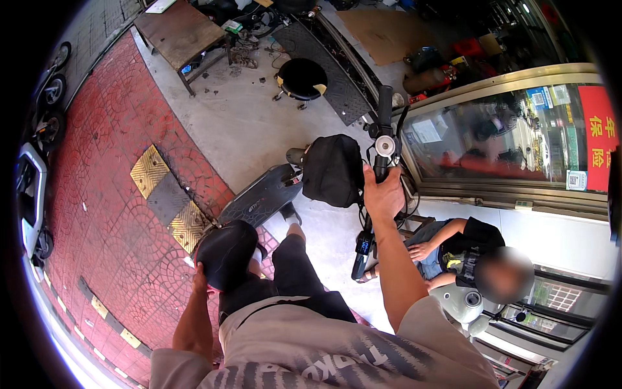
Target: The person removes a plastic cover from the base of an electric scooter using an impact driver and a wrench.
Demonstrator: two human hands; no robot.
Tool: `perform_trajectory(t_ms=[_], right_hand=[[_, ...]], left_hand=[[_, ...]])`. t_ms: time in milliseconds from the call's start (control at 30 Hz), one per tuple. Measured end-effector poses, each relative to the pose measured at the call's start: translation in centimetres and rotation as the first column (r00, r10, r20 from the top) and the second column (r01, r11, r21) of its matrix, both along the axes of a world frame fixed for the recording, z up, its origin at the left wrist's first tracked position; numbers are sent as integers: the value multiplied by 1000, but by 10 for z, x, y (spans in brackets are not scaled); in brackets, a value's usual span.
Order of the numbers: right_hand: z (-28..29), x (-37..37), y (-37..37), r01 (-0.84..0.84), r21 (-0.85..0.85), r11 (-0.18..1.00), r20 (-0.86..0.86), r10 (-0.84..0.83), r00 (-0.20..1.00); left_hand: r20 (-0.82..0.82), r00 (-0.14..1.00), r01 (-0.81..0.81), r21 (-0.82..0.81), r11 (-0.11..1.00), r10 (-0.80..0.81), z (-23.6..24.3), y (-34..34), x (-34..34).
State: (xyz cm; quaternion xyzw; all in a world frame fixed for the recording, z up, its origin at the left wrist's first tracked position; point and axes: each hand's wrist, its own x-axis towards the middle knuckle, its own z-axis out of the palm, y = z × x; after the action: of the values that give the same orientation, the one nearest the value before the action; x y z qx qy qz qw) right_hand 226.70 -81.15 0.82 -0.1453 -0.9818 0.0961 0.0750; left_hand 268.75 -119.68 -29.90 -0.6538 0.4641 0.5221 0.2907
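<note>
My left hand (198, 277) grips the side edge of a black scooter seat (227, 251), its fingers mostly hidden beneath it. My right hand (383, 193) is closed on the middle of the black handlebar (384, 104), which has a round silver fitting and a small lit display (363, 243). A black bag (330, 170) hangs on the front of the scooter beside that hand. The dark footboard (253, 198) runs between bag and seat, with my leg and foot beside it.
A person (453, 253) sits at right near a pale scooter (459, 301). A glass door (486, 149) frames the doorway. A wooden table (178, 35) and round stool (302, 78) stand above. Yellow ramps (148, 170) lie on red paving; parked scooters (32, 194) line the left.
</note>
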Motion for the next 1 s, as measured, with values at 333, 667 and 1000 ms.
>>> perform_trajectory(t_ms=[333, 667, 1000], right_hand=[[-13, 73, -62, -129, -178, 976, 50, 140, 989], [-25, 166, -142, -741, -409, 533, -79, 788, 611], [-15, 191, -159, -826, -498, 263, 183, 963, 196]], left_hand=[[80, 965, -251, 26, 968, 249, 8, -14, 80], [-356, 905, 102, -352, 930, -234, 59, -19, -2], [-900, 198, -347, 306, 887, 388, 289, -65, -177]])
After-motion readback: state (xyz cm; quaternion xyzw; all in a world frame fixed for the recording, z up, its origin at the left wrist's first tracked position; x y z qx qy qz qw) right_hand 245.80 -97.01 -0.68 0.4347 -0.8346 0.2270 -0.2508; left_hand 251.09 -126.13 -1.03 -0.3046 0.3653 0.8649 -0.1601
